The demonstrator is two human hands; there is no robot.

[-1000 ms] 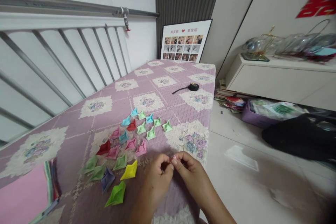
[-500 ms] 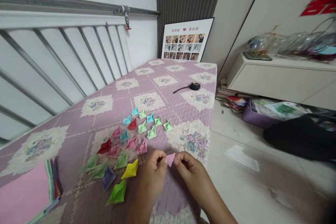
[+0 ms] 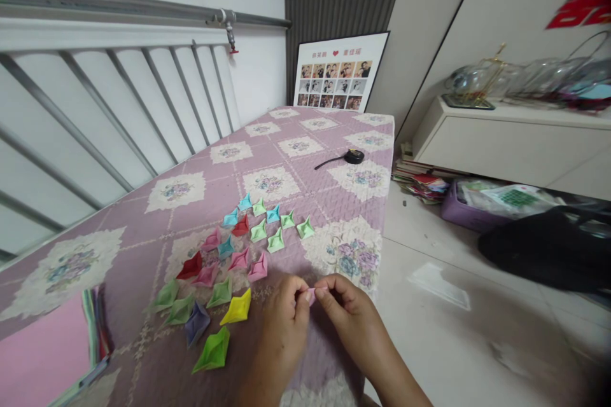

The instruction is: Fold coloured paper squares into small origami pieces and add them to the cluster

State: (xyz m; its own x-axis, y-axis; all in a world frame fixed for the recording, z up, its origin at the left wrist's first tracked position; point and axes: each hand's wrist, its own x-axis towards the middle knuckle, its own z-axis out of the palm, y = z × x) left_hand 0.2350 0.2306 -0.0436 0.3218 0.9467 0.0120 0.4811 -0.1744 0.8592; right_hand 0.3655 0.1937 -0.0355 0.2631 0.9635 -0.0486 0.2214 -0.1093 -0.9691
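Observation:
Between my two hands is a small piece of folded pink paper (image 3: pixel 312 296), mostly hidden by the fingers. My left hand (image 3: pixel 286 308) pinches its left side, thumb against forefinger. On the other side my right hand (image 3: pixel 341 305) grips it the same way, the fingertips of both hands almost meeting. Left of my hands, folded paper boats in several colours sit on the cloth. Nearest are a yellow boat (image 3: pixel 237 308), a bright green boat (image 3: pixel 212 350) and a pink boat (image 3: pixel 258 267).
A stack of coloured paper (image 3: pixel 45 346) lies at the lower left of the floral tablecloth (image 3: pixel 191 219). Farther back rests a black tape measure (image 3: pixel 354 156). A railing (image 3: pixel 119 98) runs along the left; a black bag (image 3: pixel 529 248) and purple bin (image 3: pixel 470 210) are at right.
My hands have drawn closer together on the pink paper. Its triangular shape showed before; now only a small strip is visible between the fingertips. The boats have stayed put.

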